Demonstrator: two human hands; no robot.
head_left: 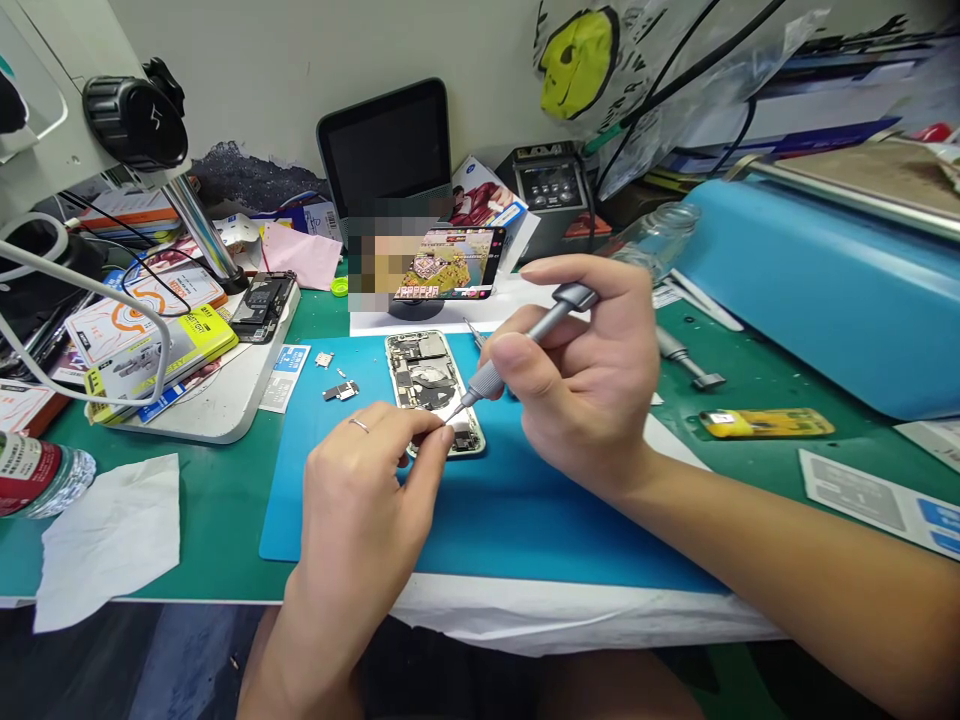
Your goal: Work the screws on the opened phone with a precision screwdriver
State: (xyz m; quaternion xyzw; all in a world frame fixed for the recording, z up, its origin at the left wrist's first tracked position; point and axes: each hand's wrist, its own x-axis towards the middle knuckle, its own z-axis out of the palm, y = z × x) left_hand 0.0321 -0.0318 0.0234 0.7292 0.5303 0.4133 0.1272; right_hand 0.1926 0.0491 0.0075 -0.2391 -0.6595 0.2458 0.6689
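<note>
An opened phone point(431, 375) with its inner parts showing lies on the blue mat point(517, 520). My right hand point(577, 370) is closed around a grey screwdriver point(491, 378), one finger resting near its cap, and the tip points down-left over the phone's lower part. Over the phone's lower left edge, my left hand point(375, 480) has thumb and forefinger pinched together beside the screwdriver tip; what they hold, if anything, is too small to make out. Small loose metal parts point(341, 390) lie on the mat left of the phone.
A lit phone point(454, 263) stands propped behind the mat, before a dark-screened display point(386, 150). A microscope stand point(199, 225) and boxes crowd the left. A bottle point(45, 475) and white paper point(112, 540) lie front left. Another screwdriver point(686, 358) and a yellow item point(769, 423) lie right.
</note>
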